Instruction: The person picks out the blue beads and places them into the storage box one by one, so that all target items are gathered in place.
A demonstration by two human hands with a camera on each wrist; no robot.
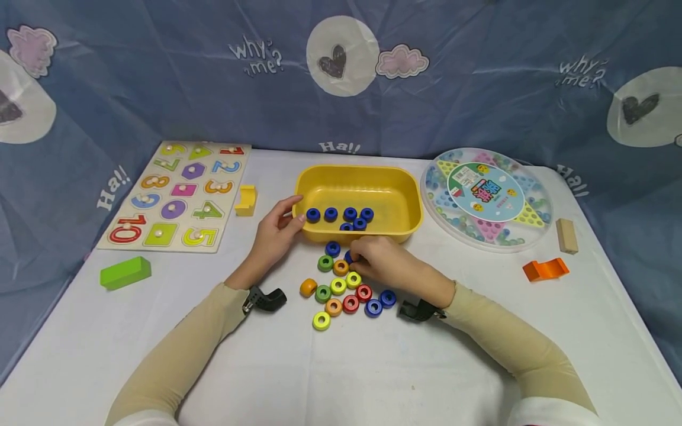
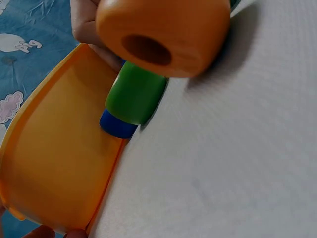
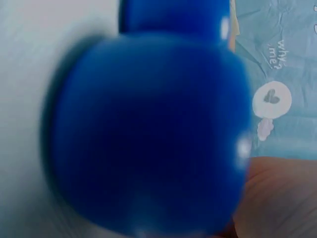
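Note:
A yellow tray (image 1: 394, 207) stands at the middle of the table with several blue beads (image 1: 331, 214) inside. My left hand (image 1: 274, 234) grips its left end, thumb at the near rim; some fingertips (image 2: 39, 232) show at the bottom of the left wrist view. Just in front of the tray, my right hand (image 1: 386, 260) pinches a blue bead (image 1: 348, 257), mostly hidden by the fingers. Loose green (image 1: 322, 293), orange (image 1: 333, 307), yellow (image 1: 321, 321), red (image 1: 350, 304) and blue beads (image 1: 373, 307) lie nearby. Large blue beads (image 3: 148, 134) block most of the right wrist view.
A number puzzle board (image 1: 183, 201) lies at the left, beside a yellow block (image 1: 246, 200) and a green block (image 1: 125, 273). To the right are a round marble game box (image 1: 485, 195), an orange block (image 1: 546, 270) and a wooden block (image 1: 567, 236). A blue printed cloth (image 1: 213, 106) hangs behind.

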